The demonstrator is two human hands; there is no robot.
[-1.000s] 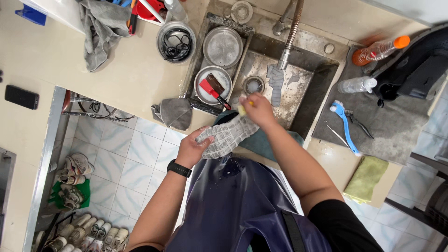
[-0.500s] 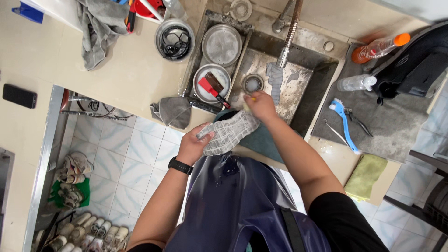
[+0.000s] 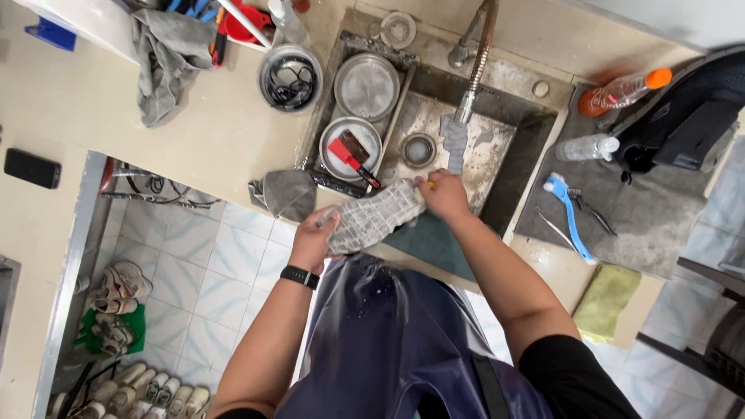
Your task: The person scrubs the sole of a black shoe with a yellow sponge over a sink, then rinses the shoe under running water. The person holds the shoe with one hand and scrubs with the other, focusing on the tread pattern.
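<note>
I hold a shoe [image 3: 376, 217] over the front edge of the steel sink [image 3: 504, 167], its grey grid-patterned sole turned up. My left hand [image 3: 314, 239], a black watch on its wrist, grips the shoe's near end. My right hand [image 3: 444, 194] is closed at the far end of the shoe, with a small yellowish thing showing between its fingers; I cannot tell what it is. Under the shoe a teal mat [image 3: 427, 242] hangs over the counter edge. I wear a dark wet apron [image 3: 388, 341].
Two metal bowls [image 3: 366, 85] sit left of the faucet [image 3: 473, 70]; one holds a red-handled brush [image 3: 349, 155]. A blue brush [image 3: 566, 209], two bottles [image 3: 625, 89] and a yellow-green cloth [image 3: 609, 302] lie right. Grey cloths [image 3: 167, 54], a phone [image 3: 31, 167], floor shoes [image 3: 116, 310] left.
The shoe has swung from a steeper angle to lie flatter across the sink edge. My right hand has slid a little to the right with its far end; my left hand barely moved.
</note>
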